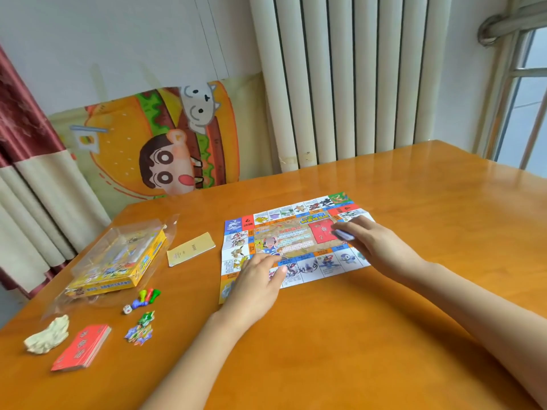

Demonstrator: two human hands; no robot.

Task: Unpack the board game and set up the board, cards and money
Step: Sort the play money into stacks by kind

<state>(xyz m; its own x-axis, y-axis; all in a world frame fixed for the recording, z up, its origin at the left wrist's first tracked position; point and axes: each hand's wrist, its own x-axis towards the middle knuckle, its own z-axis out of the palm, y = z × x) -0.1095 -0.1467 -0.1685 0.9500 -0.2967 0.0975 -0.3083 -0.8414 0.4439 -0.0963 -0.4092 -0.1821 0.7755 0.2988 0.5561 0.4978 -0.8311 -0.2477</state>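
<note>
A glossy orange wooden table (355, 335) lies under both hands. Beyond the right hand (364, 241) stands a white ribbed radiator (340, 84), with a window (527, 99) further right. Beyond the left hand (254, 279) is a cartoon burger picture (133, 137) against the wall. Far to its left lies a crumpled pale wad (47, 335), and behind that hangs a red-and-cream curtain (26, 149).

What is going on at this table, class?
A person is laying out a game board on the table. The left hand presses the board flat; the right hand holds a small stack, probably cards, over its red square. The box, red cards, pawns and die lie to the left.
</note>
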